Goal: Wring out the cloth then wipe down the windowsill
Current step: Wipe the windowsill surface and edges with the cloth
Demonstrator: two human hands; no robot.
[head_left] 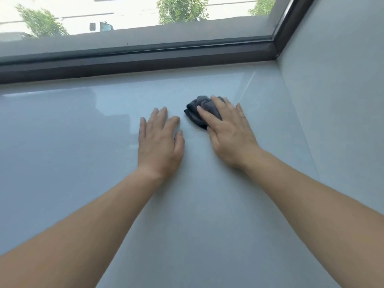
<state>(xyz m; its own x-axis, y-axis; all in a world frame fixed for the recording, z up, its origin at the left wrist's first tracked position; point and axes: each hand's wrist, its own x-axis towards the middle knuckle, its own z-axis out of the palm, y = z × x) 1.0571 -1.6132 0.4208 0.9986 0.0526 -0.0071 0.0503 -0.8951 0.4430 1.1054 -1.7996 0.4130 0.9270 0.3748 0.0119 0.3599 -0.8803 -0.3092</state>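
A dark grey cloth (195, 110) lies bunched on the glossy pale grey windowsill (83, 142), right of centre. My right hand (228, 129) presses flat on top of the cloth, fingers spread and covering its right part. My left hand (160, 142) rests palm down on the bare sill just left of the cloth, fingers apart, holding nothing. A narrow gap separates the left hand from the cloth.
A dark window frame (145, 59) runs along the far edge of the sill, with glass above it. A pale side wall (332, 100) closes the sill on the right, meeting the frame in the far right corner.
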